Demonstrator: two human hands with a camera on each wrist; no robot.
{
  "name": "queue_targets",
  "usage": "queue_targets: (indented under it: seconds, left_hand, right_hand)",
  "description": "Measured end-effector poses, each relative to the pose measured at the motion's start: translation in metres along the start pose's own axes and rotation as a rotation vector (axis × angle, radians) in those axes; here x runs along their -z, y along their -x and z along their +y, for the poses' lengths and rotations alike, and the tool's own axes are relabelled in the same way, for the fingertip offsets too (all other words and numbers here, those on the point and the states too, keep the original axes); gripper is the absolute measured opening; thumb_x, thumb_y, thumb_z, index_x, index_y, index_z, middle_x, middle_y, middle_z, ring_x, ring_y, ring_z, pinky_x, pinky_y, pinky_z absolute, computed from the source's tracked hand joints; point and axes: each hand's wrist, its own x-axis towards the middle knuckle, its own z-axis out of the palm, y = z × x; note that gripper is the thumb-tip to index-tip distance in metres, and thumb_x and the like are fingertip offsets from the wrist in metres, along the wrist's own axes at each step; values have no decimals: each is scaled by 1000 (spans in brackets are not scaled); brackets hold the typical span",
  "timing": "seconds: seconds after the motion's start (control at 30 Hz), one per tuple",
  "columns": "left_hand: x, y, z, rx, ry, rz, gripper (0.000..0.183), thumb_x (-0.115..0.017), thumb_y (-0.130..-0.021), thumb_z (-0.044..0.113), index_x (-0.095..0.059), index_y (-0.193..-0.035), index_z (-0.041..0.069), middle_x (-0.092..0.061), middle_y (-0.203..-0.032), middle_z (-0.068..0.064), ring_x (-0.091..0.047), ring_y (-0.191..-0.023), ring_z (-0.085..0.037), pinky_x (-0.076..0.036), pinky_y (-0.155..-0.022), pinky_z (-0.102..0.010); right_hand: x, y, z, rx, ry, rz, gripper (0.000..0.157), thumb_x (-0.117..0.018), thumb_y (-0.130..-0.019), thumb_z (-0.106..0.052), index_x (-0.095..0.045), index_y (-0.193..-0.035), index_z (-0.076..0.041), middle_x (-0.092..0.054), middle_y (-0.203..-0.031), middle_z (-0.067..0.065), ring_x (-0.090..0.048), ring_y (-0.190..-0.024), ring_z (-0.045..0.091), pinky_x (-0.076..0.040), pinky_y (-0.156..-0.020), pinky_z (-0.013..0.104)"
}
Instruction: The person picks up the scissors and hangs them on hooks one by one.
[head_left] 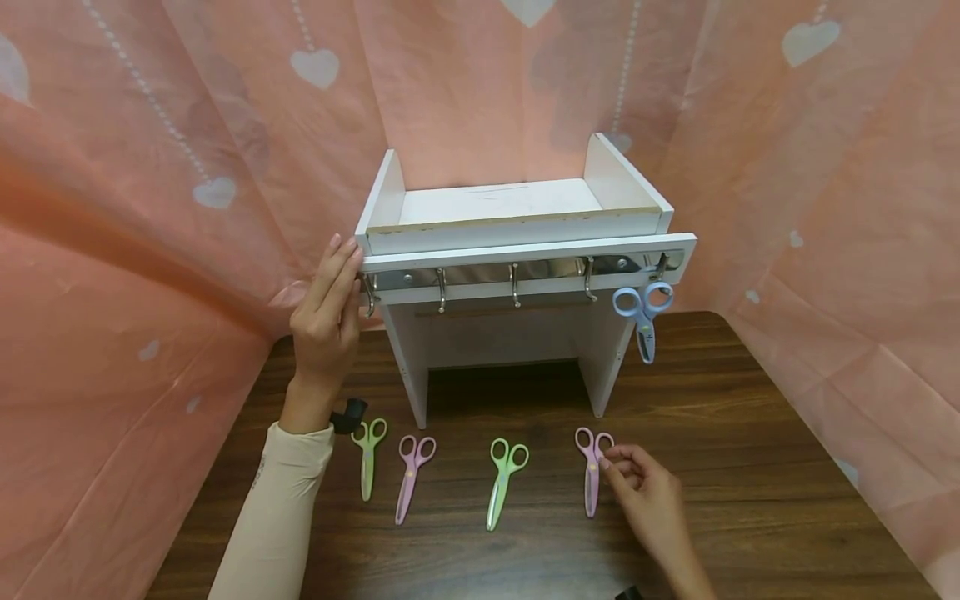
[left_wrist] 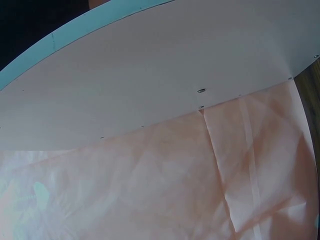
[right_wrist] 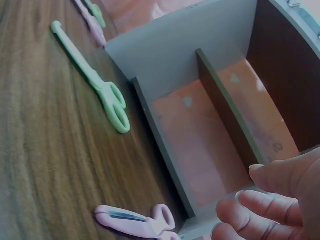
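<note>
My left hand [head_left: 324, 329] rests with straight fingers against the left end of the white hook board [head_left: 480, 293]; it does not show in the left wrist view. At the right, my right hand [head_left: 651, 498] is beside the handles of a pair of pink scissors [head_left: 592, 487] lying on the table. In the right wrist view, its thumb and loosely bent fingers have a gap between them, with nothing held. Light blue scissors [head_left: 644, 321] hang from the rightmost hook. Green scissors [head_left: 501, 487], another pink pair [head_left: 408, 487] and another green pair [head_left: 367, 467] lie in a row.
A white shelf unit [head_left: 630, 183] stands on the dark wooden table [head_left: 720, 400], the hook board across its front. Metal hooks [head_left: 514, 285] stick out along the board. Pink cloth [head_left: 847, 250] with heart prints surrounds the table at the back and sides.
</note>
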Motion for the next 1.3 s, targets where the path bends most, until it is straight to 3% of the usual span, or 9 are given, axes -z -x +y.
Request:
queue_targets:
  seconds: [0.2, 0.57, 1.07, 1.3]
  left_hand:
    - [-1, -3, 4, 9, -1, 16, 43, -65, -82, -26, -71, -120, -7, -69, -124, -22, -59, -126, -40, -50, -106, -39]
    - [-1, -2, 4, 13, -4, 15, 42, -65, -83, -25, -71, -120, -7, -69, -125, -22, -59, -126, -41, -50, -106, -40]
    - [-2, 0, 0, 7, 1, 25, 38, -65, -87, -19, -72, -122, -3, -69, -127, -18, -60, -126, -40, -51, -104, -42]
    - [-3, 0, 0, 7, -1, 29, 38, -66, -88, -18, -72, -122, -3, -69, -127, -18, -59, -126, -40, -51, -104, -43]
  right_hand:
    - [-7, 2, 3, 46, 30, 21, 9, -75, -88, 0, -72, -96, -2, -71, -75, 3, -56, -54, 3, -45, -45, 19]
    - [-10, 4, 5, 60, 74, 3, 10, -76, -88, -1, -72, -96, -2, -70, -73, 0, -53, -54, 1, -44, -46, 19]
    - [-15, 5, 11, 39, 119, -51, 9, -76, -89, -7, -72, -97, -4, -69, -71, -4, -51, -54, 0, -43, -50, 22]
    - [-17, 5, 13, -16, 166, -76, 9, -75, -91, -9, -72, -97, -5, -68, -70, -4, -48, -52, 0, -41, -49, 22]
